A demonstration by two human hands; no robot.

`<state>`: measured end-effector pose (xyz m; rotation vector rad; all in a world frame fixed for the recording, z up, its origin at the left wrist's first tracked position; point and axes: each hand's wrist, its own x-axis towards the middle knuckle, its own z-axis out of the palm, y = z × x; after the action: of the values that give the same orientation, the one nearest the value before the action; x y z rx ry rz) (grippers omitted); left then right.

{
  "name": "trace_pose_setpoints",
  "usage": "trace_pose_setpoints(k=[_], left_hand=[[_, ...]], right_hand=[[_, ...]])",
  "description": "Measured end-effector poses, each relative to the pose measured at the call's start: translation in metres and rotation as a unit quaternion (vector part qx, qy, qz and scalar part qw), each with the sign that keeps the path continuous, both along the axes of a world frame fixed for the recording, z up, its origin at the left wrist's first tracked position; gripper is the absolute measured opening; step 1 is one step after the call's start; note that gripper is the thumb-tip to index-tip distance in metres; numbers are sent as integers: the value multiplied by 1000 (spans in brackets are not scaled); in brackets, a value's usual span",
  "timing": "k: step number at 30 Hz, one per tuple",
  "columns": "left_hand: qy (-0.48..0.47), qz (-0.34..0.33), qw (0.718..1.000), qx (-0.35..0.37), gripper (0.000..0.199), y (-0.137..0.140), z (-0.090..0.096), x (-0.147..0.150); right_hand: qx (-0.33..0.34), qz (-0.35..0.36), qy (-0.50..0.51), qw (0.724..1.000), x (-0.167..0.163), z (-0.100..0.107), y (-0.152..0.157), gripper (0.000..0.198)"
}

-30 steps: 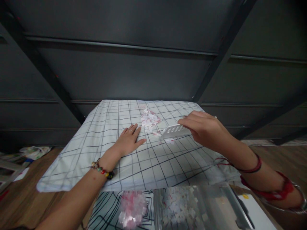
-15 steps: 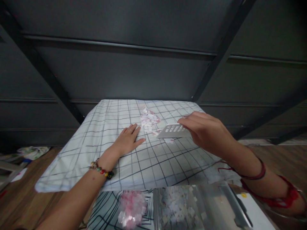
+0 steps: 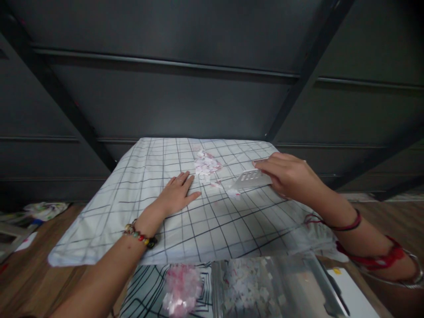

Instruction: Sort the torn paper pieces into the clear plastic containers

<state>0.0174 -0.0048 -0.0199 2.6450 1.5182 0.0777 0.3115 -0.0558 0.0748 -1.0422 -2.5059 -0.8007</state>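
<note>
My left hand (image 3: pixel 179 193) lies flat on the checked cloth (image 3: pixel 132 221), fingers spread, just left of a heap of small white and pink paper pieces (image 3: pixel 207 164). My right hand (image 3: pixel 285 174) is closed around a flat white plastic piece with a row of slots (image 3: pixel 253 177). That piece is held tilted above the cloth, its left end close to a few stray paper bits (image 3: pixel 233 193). My right fingers hide the other end of it.
Nearest me stands a clear plastic box (image 3: pixel 278 287) holding many paper pieces. Left of it lies a pile of shiny pink and clear pieces (image 3: pixel 182 289) on a patterned surface. A dark panelled wall (image 3: pixel 185 101) rises behind the cloth.
My right hand has shifted to the right with the slotted white piece, away from the heap, uncovering more stray paper bits. My left hand has stayed in place.
</note>
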Motion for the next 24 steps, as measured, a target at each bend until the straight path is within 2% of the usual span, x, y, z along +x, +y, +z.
trace_pose_setpoints(k=[4,12,17,21,24], left_hand=[[2,0,1000,3,70,0,0,0],[5,-1,1000,7,70,1,-1,-1],[-6,-1,1000,11,69,1,-2,-1],[-5,-4,1000,12,69,0,0,0],[-4,-2,1000,12,69,0,1,1]], right_hand=[[11,19,28,999,-1,1,-2,31],[-2,35,43,998,-16,-14,5,31],[-15,39,26,999,-7,-7,-3,34],[14,36,29,999,-4,1,-8,29],[30,37,37,998,-9,-2,-5,30]])
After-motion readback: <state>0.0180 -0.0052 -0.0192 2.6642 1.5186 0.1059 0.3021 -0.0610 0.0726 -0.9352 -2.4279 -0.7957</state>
